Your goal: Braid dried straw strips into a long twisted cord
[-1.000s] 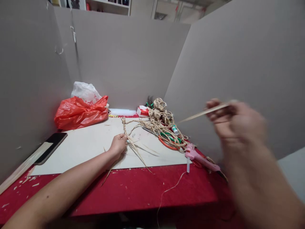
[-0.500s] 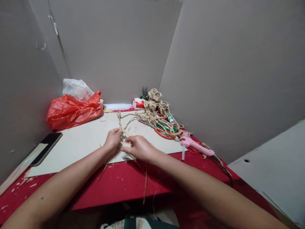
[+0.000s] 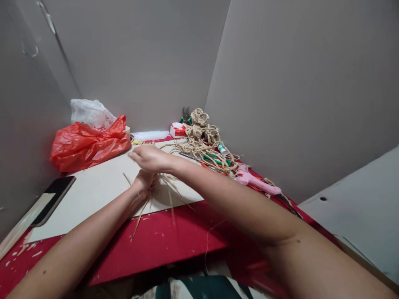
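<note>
My left hand (image 3: 144, 182) is closed around a bundle of pale straw strands, above the front part of the white board (image 3: 96, 182). Loose ends of the straw strands (image 3: 141, 218) hang below it, and others (image 3: 171, 182) fan out to its right. Crossing over the top of it is my right hand (image 3: 150, 158), a little blurred, with the fingers pressed together and pointing left. What sits between those fingers is hidden. A twisted straw cord (image 3: 174, 143) shows behind the right hand; most of the piece in my left hand is covered.
A heap of straw cord (image 3: 196, 143) lies at the back right beside a pink glue gun (image 3: 258, 182). Pliers (image 3: 186, 116), a red box (image 3: 177, 131) and clear sticks (image 3: 151, 136) stand behind. Left are a red plastic bag (image 3: 90, 145) and a phone (image 3: 54, 201).
My right hand has swung up and left, from beside my left hand to over it. The pale strip it held is now out of sight. The view has shifted slightly.
</note>
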The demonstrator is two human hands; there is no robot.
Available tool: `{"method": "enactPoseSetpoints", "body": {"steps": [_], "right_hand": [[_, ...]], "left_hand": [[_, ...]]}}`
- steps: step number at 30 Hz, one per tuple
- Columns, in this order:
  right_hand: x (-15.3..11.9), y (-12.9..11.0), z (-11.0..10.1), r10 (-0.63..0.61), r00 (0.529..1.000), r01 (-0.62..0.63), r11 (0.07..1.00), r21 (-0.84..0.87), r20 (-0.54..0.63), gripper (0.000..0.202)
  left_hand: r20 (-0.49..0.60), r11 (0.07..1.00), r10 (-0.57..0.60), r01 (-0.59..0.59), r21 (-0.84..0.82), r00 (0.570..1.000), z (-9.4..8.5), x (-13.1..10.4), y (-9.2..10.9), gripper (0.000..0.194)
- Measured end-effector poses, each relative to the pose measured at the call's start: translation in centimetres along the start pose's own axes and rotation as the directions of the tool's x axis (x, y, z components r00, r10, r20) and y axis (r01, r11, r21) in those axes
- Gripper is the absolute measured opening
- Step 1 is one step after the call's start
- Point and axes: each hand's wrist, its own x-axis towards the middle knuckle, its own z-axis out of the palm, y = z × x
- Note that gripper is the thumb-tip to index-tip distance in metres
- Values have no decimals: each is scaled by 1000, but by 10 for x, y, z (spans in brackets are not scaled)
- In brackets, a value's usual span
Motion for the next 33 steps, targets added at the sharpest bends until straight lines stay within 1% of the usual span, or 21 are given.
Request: {"method": "enactPoseSetpoints", "body": {"steps": [2, 3, 5, 6, 7, 9, 11, 12, 15, 18, 20, 22, 24, 26, 28, 31, 33], "right_hand": [[-10, 22, 0, 32, 995, -23, 994, 102, -93, 20], [-17, 35, -2, 82, 989, -59, 981, 184, -122, 17], [-32, 62, -5, 216, 969, -164, 925, 342, -120, 11], [-37, 73, -6, 272, 956, -208, 894, 398, -110, 8], [-42, 83, -5, 306, 946, -229, 868, 440, -111, 6], [-47, 97, 1, 318, 937, -216, 852, 476, -143, 5], [-47, 105, 11, 299, 938, -188, 863, 470, -174, 8], [-47, 106, 15, 297, 939, -191, 868, 458, -172, 10], [-45, 106, 25, 339, 934, -258, 859, 443, -112, 13], [-46, 103, 28, 396, 918, -329, 798, 505, -27, 15], [-47, 103, 27, 423, 906, -357, 741, 569, 17, 9], [-47, 105, 24, 426, 903, -375, 705, 602, 64, 8], [-45, 109, 21, 374, 918, -380, 725, 574, 135, 5], [-41, 115, 17, 299, 936, -352, 793, 497, 186, 12], [-38, 119, 13, 248, 945, -316, 861, 398, 213, 17], [-33, 119, 8, 231, 947, -285, 925, 250, 225, 19], [-31, 118, 5, 213, 945, -265, 944, 199, 248, 21]], "left_hand": [[68, 999, -20, 22, -28, 997, -3, 1, -1, 25], [106, 998, -28, 33, -44, 994, -4, 2, -1, 21], [169, 997, -30, 43, -70, 985, -6, 4, -2, 19], [184, 996, -27, 41, -76, 983, -6, 5, -2, 21], [186, 997, -22, 37, -74, 982, -5, 5, -2, 22], [185, 998, -20, 32, -60, 983, -4, 5, -2, 24], [187, 998, -15, 25, -50, 982, -3, 4, -1, 23], [190, 999, -10, 20, -48, 982, -2, 3, -1, 22], [193, 999, -1, 9, -41, 981, -1, 2, 0, 19], [176, 1000, 3, 2, -25, 984, -1, 2, -1, 16], [160, 1000, 10, -8, -14, 987, 0, 2, -2, 16], [149, 1000, 23, -24, 4, 989, 1, 2, -3, 16], [136, 999, 36, -40, 28, 990, 2, 2, -3, 17], [117, 997, 44, -51, 57, 992, 3, 1, -4, 18], [91, 992, 61, -70, 101, 994, 3, 2, -5, 19], [62, 970, 125, -135, 201, 990, 2, 3, -6, 18], [56, 949, 172, -181, 258, 984, 1, 4, -6, 18]]}}
